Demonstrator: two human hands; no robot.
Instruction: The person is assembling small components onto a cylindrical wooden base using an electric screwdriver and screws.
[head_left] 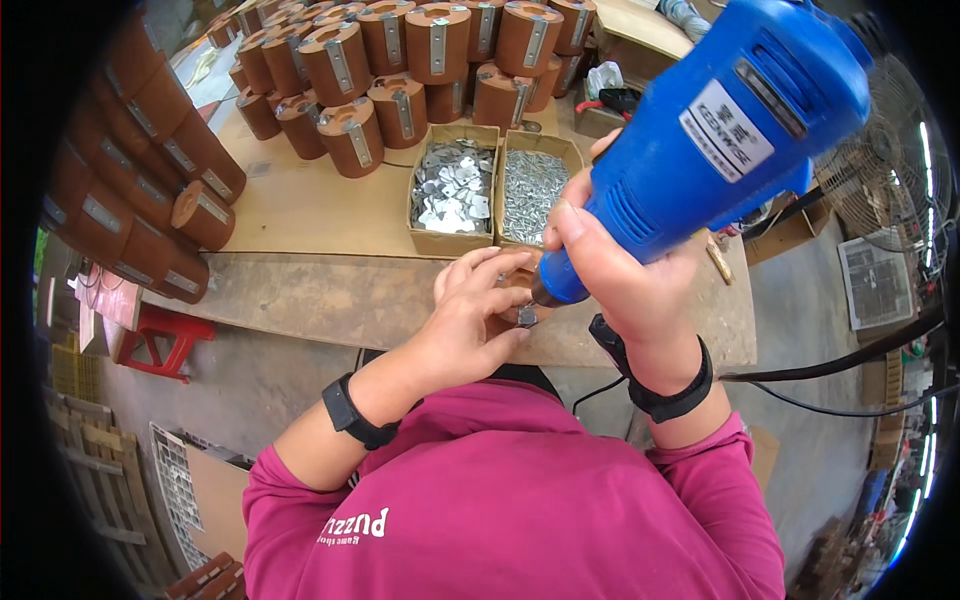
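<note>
My right hand (630, 265) is wrapped round a large blue electric screwdriver (660, 160), its nose slanting down to the left. My left hand (475, 315) curls over a small brown cylinder (541, 312) near the bench's front edge; most of this piece is hidden by my fingers and the tool. A small grey metal plate (527, 316) shows on the cylinder's near side, just under the screwdriver's dark tip (543, 292). Whether the tip touches a screw cannot be made out.
Beyond my hands stand a box of flat metal plates (452, 240) and a box of screws (522, 240). Brown cylinders with metal strips (350, 138) are stacked behind them, and more (165, 190) at the left. A black cable (840, 365) runs at the right; a red stool (165, 340) stands lower left.
</note>
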